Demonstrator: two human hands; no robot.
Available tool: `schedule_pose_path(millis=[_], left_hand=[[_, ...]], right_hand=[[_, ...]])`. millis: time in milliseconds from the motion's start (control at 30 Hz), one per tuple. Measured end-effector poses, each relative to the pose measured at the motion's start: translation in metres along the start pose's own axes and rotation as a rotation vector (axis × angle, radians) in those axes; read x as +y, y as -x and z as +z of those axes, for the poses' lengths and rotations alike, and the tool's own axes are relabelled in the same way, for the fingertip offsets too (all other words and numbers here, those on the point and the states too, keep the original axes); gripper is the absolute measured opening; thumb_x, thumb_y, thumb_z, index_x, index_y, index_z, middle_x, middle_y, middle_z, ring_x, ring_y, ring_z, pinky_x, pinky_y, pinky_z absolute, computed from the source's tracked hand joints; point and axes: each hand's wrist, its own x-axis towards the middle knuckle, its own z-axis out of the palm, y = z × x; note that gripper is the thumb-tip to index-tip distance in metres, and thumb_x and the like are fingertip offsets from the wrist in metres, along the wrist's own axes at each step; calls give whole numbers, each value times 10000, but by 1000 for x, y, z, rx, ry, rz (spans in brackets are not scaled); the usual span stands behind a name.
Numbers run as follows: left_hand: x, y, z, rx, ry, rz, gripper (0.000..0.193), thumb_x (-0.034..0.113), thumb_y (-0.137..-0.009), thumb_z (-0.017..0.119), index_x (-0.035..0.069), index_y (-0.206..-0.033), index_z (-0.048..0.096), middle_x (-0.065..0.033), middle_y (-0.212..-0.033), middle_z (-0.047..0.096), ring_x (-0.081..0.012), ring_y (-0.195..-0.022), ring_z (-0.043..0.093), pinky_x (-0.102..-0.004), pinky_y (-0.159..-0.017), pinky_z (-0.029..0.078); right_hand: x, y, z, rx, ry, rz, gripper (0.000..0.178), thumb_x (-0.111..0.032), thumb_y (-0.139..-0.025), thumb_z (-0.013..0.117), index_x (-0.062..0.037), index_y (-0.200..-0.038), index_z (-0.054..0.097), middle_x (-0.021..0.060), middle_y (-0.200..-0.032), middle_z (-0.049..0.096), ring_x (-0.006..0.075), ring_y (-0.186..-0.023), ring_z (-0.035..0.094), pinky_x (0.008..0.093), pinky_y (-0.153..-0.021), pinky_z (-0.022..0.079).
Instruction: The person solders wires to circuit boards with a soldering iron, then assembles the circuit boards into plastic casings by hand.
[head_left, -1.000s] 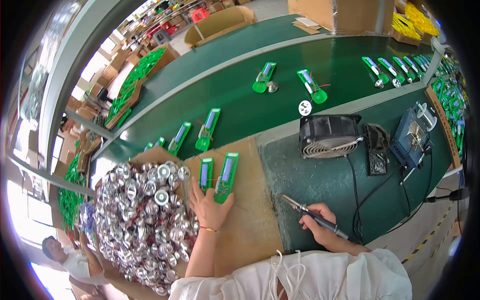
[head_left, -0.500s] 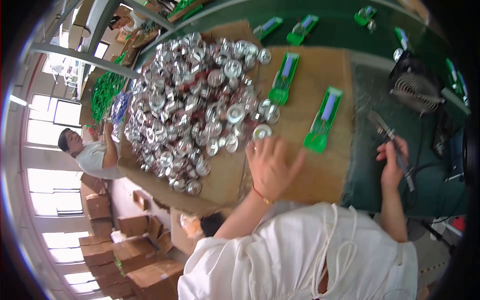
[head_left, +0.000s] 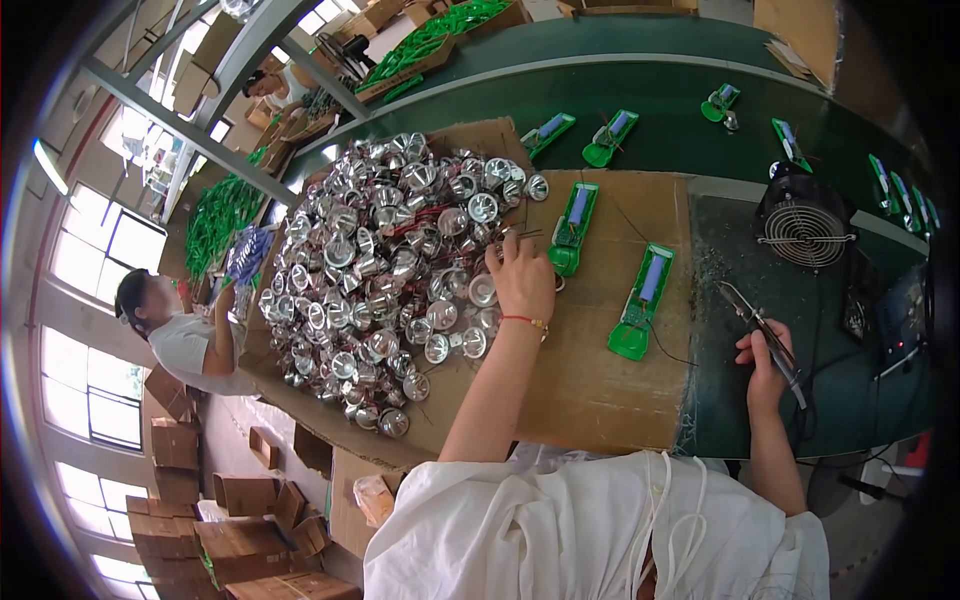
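My left hand [head_left: 522, 285] reaches to the right edge of a heap of silver reflector cups [head_left: 385, 255] with thin wires. Its fingers are bent together, and what lies under their tips is hidden. Just right of it, a green plastic housing [head_left: 575, 225] with a lavender cylinder lies on cardboard. A second green housing [head_left: 641, 310], with a thin dark wire trailing from it, is nearer to me. At the right, my right hand [head_left: 768, 365] is closed round a soldering iron [head_left: 780, 362], whose metal tip points up and left above the dark green worktop.
A black fan with a round wire guard [head_left: 805, 237] stands beyond my right hand. More green housings [head_left: 610, 138] lie along the green belt [head_left: 660, 85]. Two other people [head_left: 190, 335] sit at the left, near piles of green parts [head_left: 215, 212]. Cartons [head_left: 245, 540] stand lower left.
My left hand has moved from the cardboard's near side to the heap's right edge, its fingers drawing in. The right hand keeps the soldering iron. The whole view has shifted downward in the picture.
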Motion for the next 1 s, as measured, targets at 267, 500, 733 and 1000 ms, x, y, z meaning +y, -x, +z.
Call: schedule_pose_path(millis=[267, 500, 733, 1000], left_hand=[[-22, -8, -38, 390, 831, -162, 64, 61, -746, 631, 20, -795, 635, -99, -735, 640, -257, -655, 608, -330, -605, 467], [30, 46, -43, 1, 941, 195, 101, 105, -740, 658, 12, -742, 620, -128, -671, 590, -273, -598, 564, -334, -550, 439], [55, 57, -30, -177, 1132, -11, 106, 84, -751, 646, -4, -712, 603, -119, -729, 577, -236, -603, 548, -311, -534, 430], [63, 56, -30, -189, 1146, -106, 100, 68, -734, 646, -8, -691, 599, -112, -709, 575, -240, -590, 556, -310, -533, 434]], right_hand=[[-14, 4, 6, -31, 3, -59, 238, -126, -845, 546, 16, -1016, 461, 91, -750, 574, 118, -626, 543, 227, -575, 460], [-53, 27, 26, -296, -157, 35, 123, -3, -787, 536, 31, -877, 459, 149, -677, 606, 180, -553, 593, 297, -550, 511], [-37, 31, 38, -370, 172, -120, 155, -59, -794, 605, 46, -861, 513, 126, -716, 633, 173, -652, 638, 281, -606, 522], [-25, 27, 55, -308, 68, 22, 147, -75, -823, 584, 40, -866, 505, 131, -724, 624, 156, -649, 620, 277, -603, 518]])
